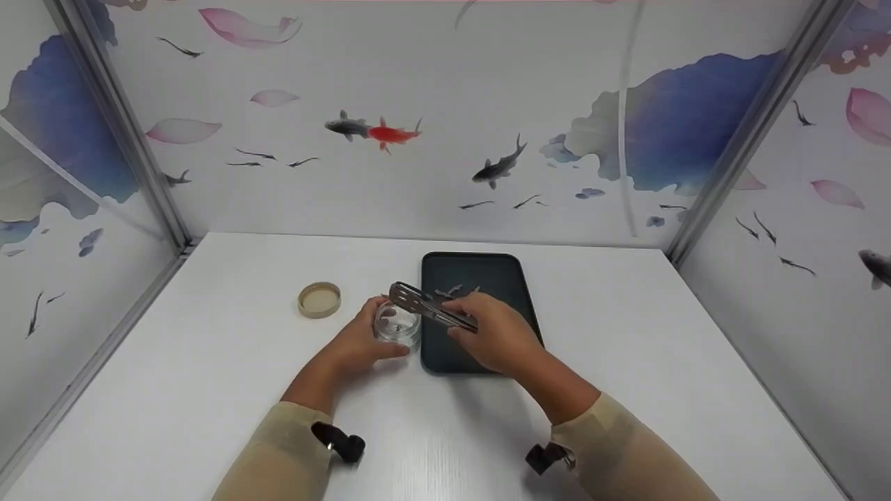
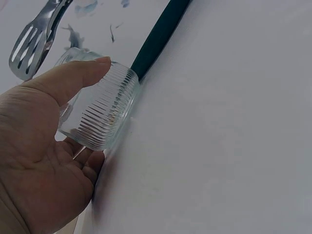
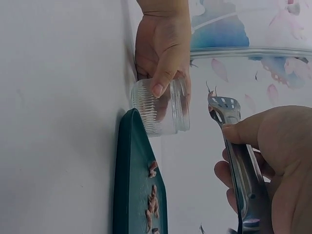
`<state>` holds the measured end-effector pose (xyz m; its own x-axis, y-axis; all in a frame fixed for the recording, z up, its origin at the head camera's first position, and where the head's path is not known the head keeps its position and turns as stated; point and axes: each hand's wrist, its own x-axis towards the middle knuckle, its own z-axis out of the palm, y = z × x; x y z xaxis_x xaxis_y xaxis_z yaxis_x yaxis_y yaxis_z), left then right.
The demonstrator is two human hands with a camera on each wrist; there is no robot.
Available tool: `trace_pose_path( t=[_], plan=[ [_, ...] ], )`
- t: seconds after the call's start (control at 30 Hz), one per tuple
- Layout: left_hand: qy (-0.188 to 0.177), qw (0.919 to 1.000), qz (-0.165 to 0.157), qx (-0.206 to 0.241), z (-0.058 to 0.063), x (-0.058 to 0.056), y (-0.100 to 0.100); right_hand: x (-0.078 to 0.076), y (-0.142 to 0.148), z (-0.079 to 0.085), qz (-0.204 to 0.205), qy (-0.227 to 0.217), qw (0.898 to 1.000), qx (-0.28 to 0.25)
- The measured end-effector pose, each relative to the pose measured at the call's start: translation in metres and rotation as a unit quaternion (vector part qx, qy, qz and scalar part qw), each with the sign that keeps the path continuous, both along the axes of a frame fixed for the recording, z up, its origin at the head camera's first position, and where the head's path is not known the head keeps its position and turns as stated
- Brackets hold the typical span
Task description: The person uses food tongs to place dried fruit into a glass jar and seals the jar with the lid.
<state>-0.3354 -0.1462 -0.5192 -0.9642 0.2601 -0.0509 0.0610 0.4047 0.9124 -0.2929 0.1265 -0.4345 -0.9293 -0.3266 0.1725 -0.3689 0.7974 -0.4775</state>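
My left hand (image 1: 355, 341) grips a clear ribbed glass jar (image 2: 105, 109), thumb on one side and fingers round the other. The jar stands upright and uncovered at the left edge of a dark green tray (image 1: 445, 358). My right hand (image 1: 498, 334) holds metal tongs (image 3: 239, 161) with slotted ends, pinched nearly closed. Their tips are above the jar's mouth, and a small brownish bit (image 3: 211, 93) shows at them. Several small, knobbly brown pieces (image 3: 152, 204) lie on the tray below the right hand.
A round tan lid (image 1: 319, 300) lies on the white table (image 1: 230, 390), left of the jar. White panels (image 1: 431, 195) painted with fish and petals stand behind the table and at both sides. A black wrist camera (image 1: 339, 442) is strapped at the left sleeve.
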Motion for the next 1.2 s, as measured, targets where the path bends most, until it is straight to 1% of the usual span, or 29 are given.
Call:
trace_pose_path(
  t=[0.23,0.63,0.8,1.03,1.2],
  plan=[
    [0.005,0.9996,0.013,-0.024,0.000,0.000,0.000,-0.001,0.001,-0.003,0.010,-0.004,1.000,-0.007],
    [0.007,0.9998,0.007,-0.015,-0.002,-0.001,-0.001,-0.003,0.002,-0.003,0.000,-0.008,1.000,-0.002],
    [0.008,0.9996,0.010,-0.024,-0.001,0.000,-0.001,-0.005,0.005,-0.003,-0.007,-0.008,1.000,-0.006],
    [-0.005,0.9989,0.020,-0.042,0.001,0.001,0.002,-0.006,0.011,-0.002,-0.029,-0.008,1.000,-0.001],
    [0.003,0.9989,0.019,-0.042,0.000,0.000,0.002,-0.008,0.016,-0.002,-0.037,-0.013,0.999,-0.006]
  ],
)
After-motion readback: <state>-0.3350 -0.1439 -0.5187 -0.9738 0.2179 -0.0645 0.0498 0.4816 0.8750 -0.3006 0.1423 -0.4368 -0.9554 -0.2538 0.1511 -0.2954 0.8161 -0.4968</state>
